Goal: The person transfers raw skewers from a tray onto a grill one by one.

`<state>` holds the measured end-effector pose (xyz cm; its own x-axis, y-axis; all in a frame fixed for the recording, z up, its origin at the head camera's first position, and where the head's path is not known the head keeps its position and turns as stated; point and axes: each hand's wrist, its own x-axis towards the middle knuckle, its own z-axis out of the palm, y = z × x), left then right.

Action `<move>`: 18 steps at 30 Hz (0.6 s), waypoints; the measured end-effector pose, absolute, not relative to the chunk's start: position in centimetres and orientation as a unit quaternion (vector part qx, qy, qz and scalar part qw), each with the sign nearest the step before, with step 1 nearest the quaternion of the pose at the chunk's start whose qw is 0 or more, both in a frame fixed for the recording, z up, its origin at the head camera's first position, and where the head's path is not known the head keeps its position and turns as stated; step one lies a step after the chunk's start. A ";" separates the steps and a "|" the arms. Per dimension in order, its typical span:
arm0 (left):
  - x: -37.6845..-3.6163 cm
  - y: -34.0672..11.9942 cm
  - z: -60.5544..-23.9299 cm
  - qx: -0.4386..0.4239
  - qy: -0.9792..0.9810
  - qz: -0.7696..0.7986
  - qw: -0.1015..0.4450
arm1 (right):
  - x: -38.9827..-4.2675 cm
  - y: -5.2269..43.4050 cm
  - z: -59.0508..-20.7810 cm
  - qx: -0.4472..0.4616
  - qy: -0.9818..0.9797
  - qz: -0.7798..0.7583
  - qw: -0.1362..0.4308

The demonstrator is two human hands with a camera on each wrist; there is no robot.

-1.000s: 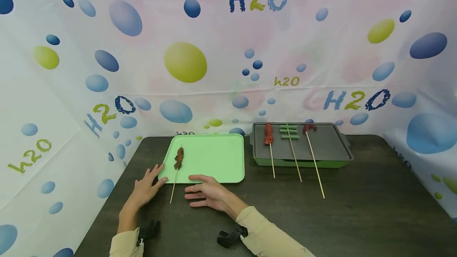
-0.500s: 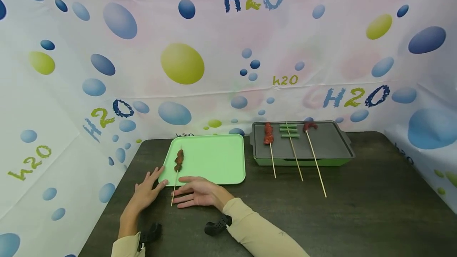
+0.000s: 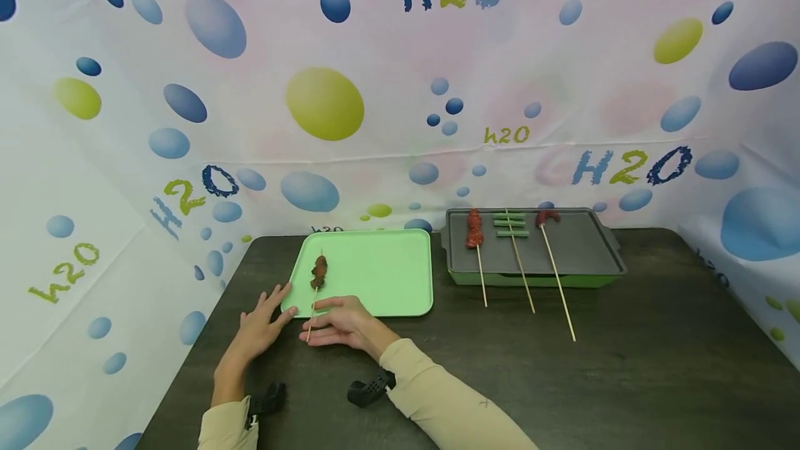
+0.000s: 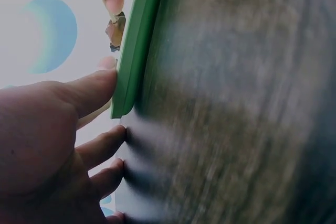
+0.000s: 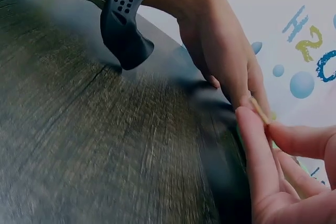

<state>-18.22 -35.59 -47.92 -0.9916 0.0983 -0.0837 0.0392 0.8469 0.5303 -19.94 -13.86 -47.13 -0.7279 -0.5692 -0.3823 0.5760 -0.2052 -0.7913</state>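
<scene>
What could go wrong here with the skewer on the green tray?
1. The right hand pinches the thin wooden skewer with brown meat only at its bare end, so it may tip or slip.
2. The left hand touches just the corner of the light green plastic tray, which might slide.

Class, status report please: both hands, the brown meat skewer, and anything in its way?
Left hand flat, touching green tray corner. Right hand pinching brown meat skewer stick. Nothing in the way.

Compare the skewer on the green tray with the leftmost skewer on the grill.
The tray skewer carries brown meat; the grill skewer carries red. The right hand pinches the tray skewer's stick; nobody touches the grill skewer. Both sticks overhang toward the person.
</scene>
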 end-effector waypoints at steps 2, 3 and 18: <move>-18.2 -35.6 -47.9 0.037 0.960 0.273 0.052 | -19.8 -13.7 -47.1 -0.002 0.530 -0.768 0.360; -18.2 -35.6 -47.9 0.038 0.960 0.273 0.053 | -19.7 -13.5 -47.1 -0.006 0.537 -0.764 0.358; -18.2 -35.7 -47.9 0.037 0.959 0.277 0.055 | -17.9 -10.5 -45.9 -0.073 0.563 -0.748 0.344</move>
<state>-18.24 -35.73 -47.88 -0.9912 0.1021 -0.0845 0.0413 0.8437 0.5352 -17.93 -10.52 -45.93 -0.7531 -0.5966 -0.2774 0.4318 -0.1300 -0.8925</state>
